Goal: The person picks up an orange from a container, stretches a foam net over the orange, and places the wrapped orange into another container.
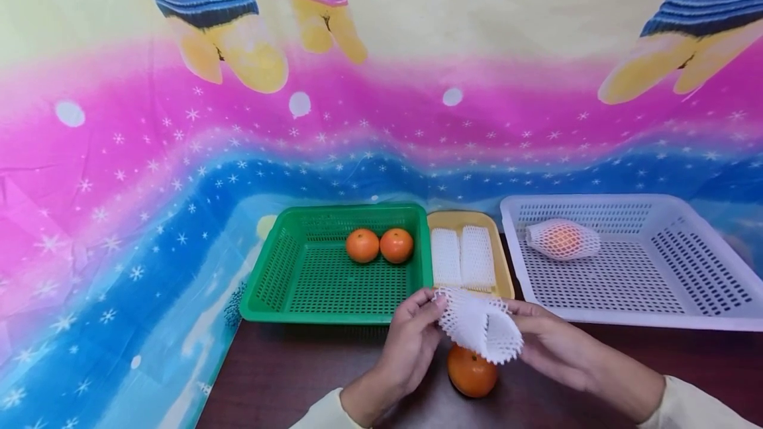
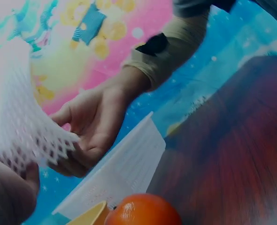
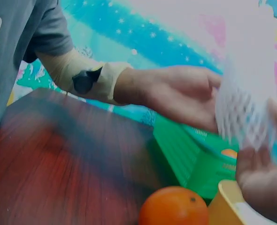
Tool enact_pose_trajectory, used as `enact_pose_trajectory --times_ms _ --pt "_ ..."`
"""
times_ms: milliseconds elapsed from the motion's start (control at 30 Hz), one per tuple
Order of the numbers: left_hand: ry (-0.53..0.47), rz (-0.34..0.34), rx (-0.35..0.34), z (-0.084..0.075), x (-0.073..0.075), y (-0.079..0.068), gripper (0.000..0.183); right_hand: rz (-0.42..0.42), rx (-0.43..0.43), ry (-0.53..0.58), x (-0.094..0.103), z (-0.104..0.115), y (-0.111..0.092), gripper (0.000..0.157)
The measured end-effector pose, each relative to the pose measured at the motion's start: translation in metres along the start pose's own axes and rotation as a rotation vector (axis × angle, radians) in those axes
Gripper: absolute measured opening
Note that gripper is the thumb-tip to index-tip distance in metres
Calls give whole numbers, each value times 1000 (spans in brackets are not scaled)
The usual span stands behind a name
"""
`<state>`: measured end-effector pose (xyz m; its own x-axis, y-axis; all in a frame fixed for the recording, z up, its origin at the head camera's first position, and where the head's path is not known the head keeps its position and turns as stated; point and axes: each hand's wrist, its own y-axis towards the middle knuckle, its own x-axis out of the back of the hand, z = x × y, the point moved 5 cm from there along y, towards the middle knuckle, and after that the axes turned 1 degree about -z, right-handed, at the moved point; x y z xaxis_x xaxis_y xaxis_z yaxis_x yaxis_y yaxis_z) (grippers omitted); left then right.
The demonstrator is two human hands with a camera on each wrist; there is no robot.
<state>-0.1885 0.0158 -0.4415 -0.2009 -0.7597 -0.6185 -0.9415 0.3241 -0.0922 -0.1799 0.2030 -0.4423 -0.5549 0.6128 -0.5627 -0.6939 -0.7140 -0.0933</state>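
Note:
A white foam fruit net (image 1: 467,323) is held up between both hands, its open mouth facing down and to the right. My left hand (image 1: 408,343) pinches the net's left edge, thumb on top. At the other side, my right hand (image 1: 557,343) grips the net's rim between thumb and fingers, as the left wrist view shows for that hand (image 2: 98,119); its fingertips are partly hidden behind the mesh in the head view. Directly below the net, an orange (image 1: 471,376) sits on the table, touched by neither hand. The right wrist view also catches this orange (image 3: 173,208).
A green basket (image 1: 334,316) at the left holds two oranges (image 1: 379,245). Beside it, a yellow tray (image 1: 503,263) carries flat foam nets (image 1: 461,257). In the white basket (image 1: 632,316) at the right lies a net-wrapped orange (image 1: 563,239). A printed cloth (image 1: 381,85) hangs behind the dark table (image 1: 286,376).

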Motion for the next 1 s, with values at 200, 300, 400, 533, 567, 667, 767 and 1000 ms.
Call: enact_pose_trajectory --times_ms 200,300,400,533,567,667,767,1000 --pt "-306 127 98 1 -5 -1 27 201 220 270 -10 11 3 52" --pt "-357 144 118 2 -7 -2 33 250 298 406 -13 15 4 55" --pt "-391 142 111 1 -9 -3 34 304 341 554 -15 19 3 59" --pt "-416 190 93 -2 -11 -5 33 319 345 655 -16 21 0 62" --pt "-413 204 95 -3 -12 -6 33 316 342 660 -16 21 -2 62" --pt "-395 246 121 -4 -12 -13 34 315 323 674 -15 20 -7 61" --pt "-373 217 175 -1 -7 -20 32 319 304 651 -13 16 -12 59" --pt "-266 162 222 16 18 -37 34 247 270 438 -5 -5 -17 63"
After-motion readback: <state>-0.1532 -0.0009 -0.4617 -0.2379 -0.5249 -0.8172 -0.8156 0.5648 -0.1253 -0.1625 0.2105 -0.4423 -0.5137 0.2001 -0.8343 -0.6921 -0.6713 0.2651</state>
